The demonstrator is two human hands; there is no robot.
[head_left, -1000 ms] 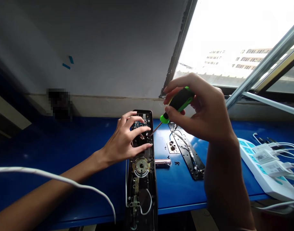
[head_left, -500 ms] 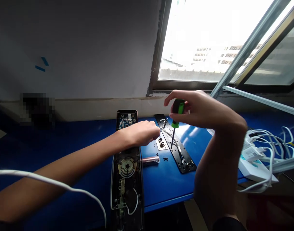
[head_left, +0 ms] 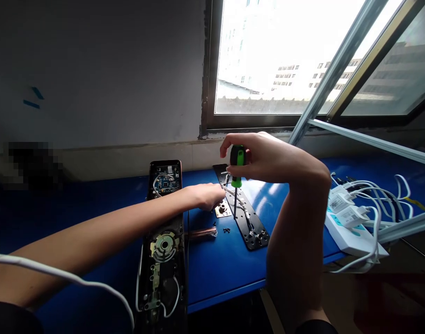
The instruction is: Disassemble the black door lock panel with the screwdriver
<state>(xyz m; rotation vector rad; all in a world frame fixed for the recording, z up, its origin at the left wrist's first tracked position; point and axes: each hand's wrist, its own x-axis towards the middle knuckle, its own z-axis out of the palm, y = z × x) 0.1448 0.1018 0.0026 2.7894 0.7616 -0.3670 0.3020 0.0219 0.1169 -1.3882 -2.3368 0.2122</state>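
My right hand [head_left: 257, 155] grips the black and green handle of a screwdriver [head_left: 238, 160]. The screwdriver stands nearly upright, its tip at the left edge of a long black plate [head_left: 254, 220] with holes and taped wires. My left hand [head_left: 210, 195] is closed at that plate's left side, above a small silver metal plate [head_left: 222, 209]; its fingertips are hidden, so what they hold cannot be made out. Under my left forearm lies a long black lock housing [head_left: 165, 278], showing a circuit board [head_left: 167, 183], a round metal part and white wires.
Several small black screws [head_left: 227, 230] and a copper-coloured cylinder [head_left: 202, 233] in clear wrap lie on the blue table [head_left: 212, 283]. At the right is a white power strip [head_left: 351, 236] with chargers and tangled cables. A metal bar [head_left: 338, 74] slants before the window.
The whole view has shifted, so things appear farther left. My right hand keeps its grip on the screwdriver, which stands more upright. My left hand stays closed by the black plate.
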